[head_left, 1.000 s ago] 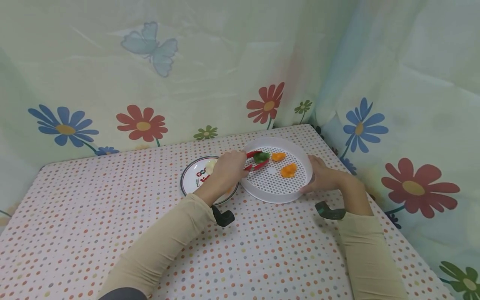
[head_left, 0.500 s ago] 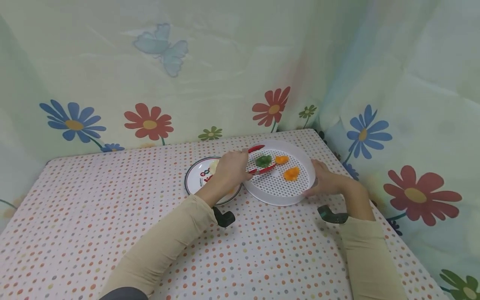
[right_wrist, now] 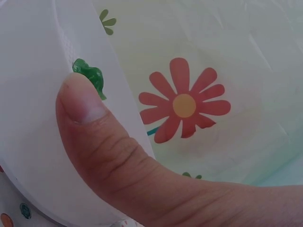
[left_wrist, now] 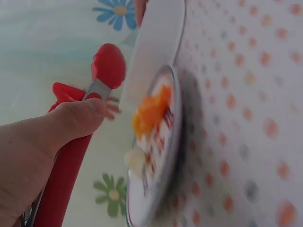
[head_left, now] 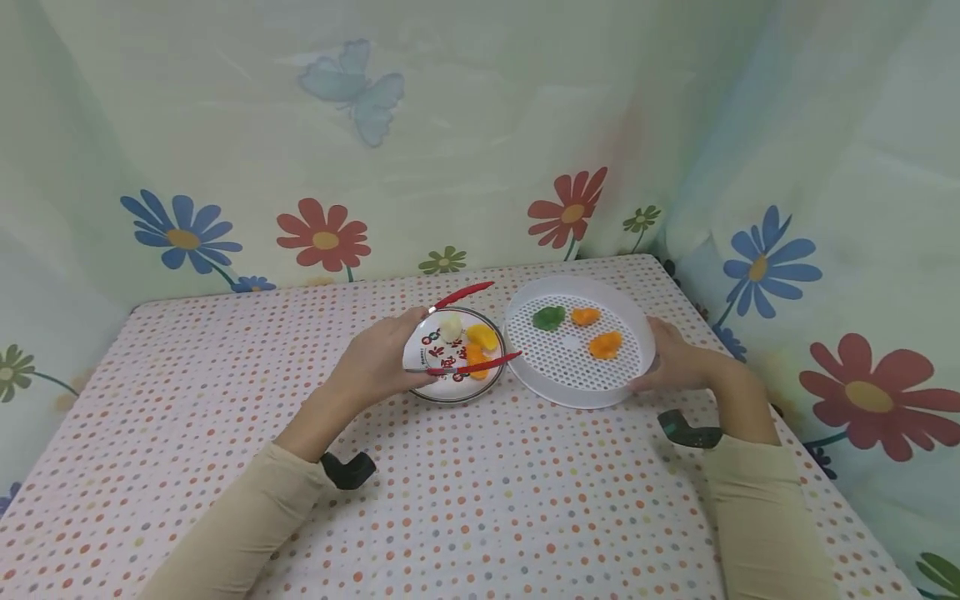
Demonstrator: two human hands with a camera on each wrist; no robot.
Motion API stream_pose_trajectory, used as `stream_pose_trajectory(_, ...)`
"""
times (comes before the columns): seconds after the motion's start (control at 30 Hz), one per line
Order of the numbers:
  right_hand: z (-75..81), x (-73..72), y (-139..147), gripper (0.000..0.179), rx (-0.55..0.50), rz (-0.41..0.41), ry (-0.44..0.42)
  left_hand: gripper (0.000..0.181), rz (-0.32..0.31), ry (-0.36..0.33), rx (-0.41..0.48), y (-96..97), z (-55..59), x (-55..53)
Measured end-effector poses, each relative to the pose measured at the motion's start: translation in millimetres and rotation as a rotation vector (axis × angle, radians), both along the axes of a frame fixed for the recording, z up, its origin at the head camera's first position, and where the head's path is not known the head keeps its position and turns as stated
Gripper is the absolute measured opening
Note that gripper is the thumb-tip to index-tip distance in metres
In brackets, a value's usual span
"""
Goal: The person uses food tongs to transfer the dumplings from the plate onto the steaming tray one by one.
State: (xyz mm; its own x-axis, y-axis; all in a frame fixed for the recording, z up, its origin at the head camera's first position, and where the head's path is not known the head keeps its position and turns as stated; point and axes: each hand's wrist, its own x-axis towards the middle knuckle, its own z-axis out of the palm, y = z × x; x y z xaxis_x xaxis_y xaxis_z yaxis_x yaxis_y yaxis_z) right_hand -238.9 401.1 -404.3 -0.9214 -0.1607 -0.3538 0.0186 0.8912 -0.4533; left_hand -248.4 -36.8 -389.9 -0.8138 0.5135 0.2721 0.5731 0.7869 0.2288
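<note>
My left hand (head_left: 375,358) holds red-tipped tongs (left_wrist: 110,66), their arms spread apart above a white dark-rimmed plate (head_left: 456,401), with nothing between the tips. On that plate lie a pale piece (head_left: 451,327), a yellow piece (head_left: 482,337) and an orange piece (head_left: 476,372) of what may be cut vegetable. Touching or nearly touching it on the right is a round white perforated basket (head_left: 555,390), its far side gripped by my right hand (head_left: 678,358). Inside are a green piece (head_left: 549,317) and two orange pieces (head_left: 606,345). The right thumb (right_wrist: 104,142) lies against the basket wall.
A dot-patterned cloth (head_left: 480,517) covers the table. Behind it and to the right hang flower-printed curtains (head_left: 480,150). Black wrist mounts (head_left: 348,471) stick out beneath both hands.
The tongs have let go of the green piece, which now lies in the basket. My left hand has moved left with the spread tongs, over the plate. The right hand stays on the basket.
</note>
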Motion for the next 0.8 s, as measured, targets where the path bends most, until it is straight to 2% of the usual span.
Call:
stream_pose_trajectory(0.13, 0.1, 0.8, 4.6, 0.129, -0.010, 0.000, -0.003, 0.096, 0.054, -0.055, -0.026, -22.9, -14.2, 5.1)
stream_pose_trajectory(0.27, -1.5, -1.3, 4.2, 0.129, -0.018, 0.004, -0.003, 0.097, 0.089, -0.084, -0.009, -38.4, -20.9, 2.9)
stream_pose_trajectory(0.43, -1.1, -1.2, 3.2, 0.127, -0.025, 0.007, 0.007, 0.091, 0.092, -0.113, 0.009, -47.7, -20.7, -12.9)
stream_pose_trajectory(0.6, 0.5, -0.1, 3.3, 0.126, -0.025, 0.011, 0.011, 0.085, 0.132, -0.187, -0.014, -49.7, -20.1, -28.6)
stream_pose_trajectory(0.8, -0.8, -0.3, 4.4, 0.126, -0.016, 0.017, 0.012, 0.084, 0.156, -0.262, -0.017, -46.9, -24.0, -40.2)
